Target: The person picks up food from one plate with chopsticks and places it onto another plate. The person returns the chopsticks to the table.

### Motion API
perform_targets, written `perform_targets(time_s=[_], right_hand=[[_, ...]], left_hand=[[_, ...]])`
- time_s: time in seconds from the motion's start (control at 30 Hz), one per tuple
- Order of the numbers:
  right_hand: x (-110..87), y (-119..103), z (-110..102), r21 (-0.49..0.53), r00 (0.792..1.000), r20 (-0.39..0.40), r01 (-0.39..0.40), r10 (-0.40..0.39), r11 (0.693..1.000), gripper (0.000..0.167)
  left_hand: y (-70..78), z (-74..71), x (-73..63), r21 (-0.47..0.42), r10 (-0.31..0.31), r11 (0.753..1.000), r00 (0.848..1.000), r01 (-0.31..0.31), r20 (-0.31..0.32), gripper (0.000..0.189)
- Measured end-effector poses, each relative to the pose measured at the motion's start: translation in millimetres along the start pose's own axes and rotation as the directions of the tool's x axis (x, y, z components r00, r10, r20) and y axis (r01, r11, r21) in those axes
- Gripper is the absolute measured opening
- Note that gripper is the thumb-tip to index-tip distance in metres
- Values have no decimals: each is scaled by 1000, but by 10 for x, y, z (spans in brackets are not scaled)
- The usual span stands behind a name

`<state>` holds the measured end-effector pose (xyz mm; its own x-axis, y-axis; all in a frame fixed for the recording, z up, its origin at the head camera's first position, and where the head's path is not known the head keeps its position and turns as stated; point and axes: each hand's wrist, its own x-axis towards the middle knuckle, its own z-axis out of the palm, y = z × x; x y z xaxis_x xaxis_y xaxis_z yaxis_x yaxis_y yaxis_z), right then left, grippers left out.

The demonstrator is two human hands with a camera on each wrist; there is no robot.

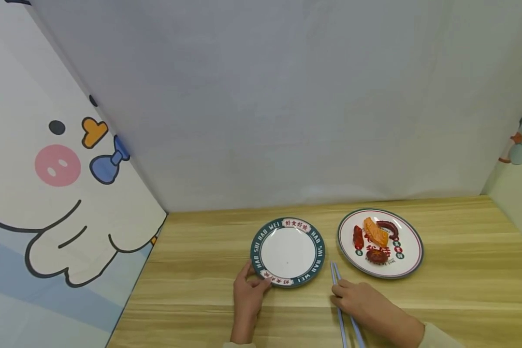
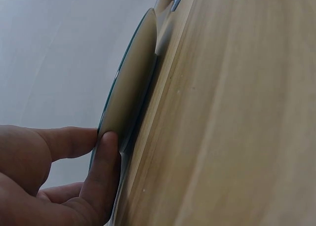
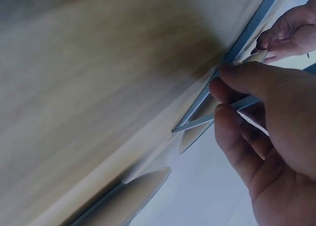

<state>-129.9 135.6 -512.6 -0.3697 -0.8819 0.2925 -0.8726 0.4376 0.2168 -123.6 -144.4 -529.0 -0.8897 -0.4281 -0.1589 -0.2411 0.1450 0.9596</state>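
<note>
My left hand point(image 1: 248, 294) holds the near left rim of a plate point(image 1: 257, 246) with a dark green lettered border and a bare white middle. In the left wrist view, thumb and fingers pinch the plate's edge point(image 2: 129, 88). My right hand point(image 1: 363, 303) holds a pair of pale blue chopsticks point(image 1: 341, 327), their tips pointing away from me between the two plates. One chopstick point(image 3: 197, 122) crosses between the thumb and fingers in the right wrist view; the other lies along the table.
A white plate point(image 1: 406, 244) at right bears an orange salmon slice point(image 1: 374, 233), a red sausage-like piece point(image 1: 358, 238), a dark red tentacle-like piece point(image 1: 388, 226) and a round brown-red piece point(image 1: 377, 256). The wooden table point(image 1: 191, 270) meets a pale backdrop point(image 1: 287, 121); a cartoon-printed sheet point(image 1: 82, 203) stands left.
</note>
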Motion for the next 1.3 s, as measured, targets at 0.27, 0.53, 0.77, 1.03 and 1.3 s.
perform_targets(time_s=[0.27,0.53,0.77,1.03,1.3], right_hand=[[-21,33,21,5,998,-57,-1,1,1000,21],[-55,30,41,26,999,-40,-13,14,1000,21],[-77,23,32,50,999,-36,-21,23,999,22],[-105,4,-9,100,999,-11,-49,51,994,25],[-124,-14,-55,135,997,46,-62,57,989,27]], left_hand=[[5,-3,-4,-1,4,1000,1000,-4,2,77],[1,-4,-11,-12,9,1000,1000,-9,3,77],[6,-2,-12,-7,-1,1000,1000,1,1,78],[11,-1,-5,-11,4,1000,1000,-3,12,78],[9,3,4,-17,-7,1000,1000,7,11,79]])
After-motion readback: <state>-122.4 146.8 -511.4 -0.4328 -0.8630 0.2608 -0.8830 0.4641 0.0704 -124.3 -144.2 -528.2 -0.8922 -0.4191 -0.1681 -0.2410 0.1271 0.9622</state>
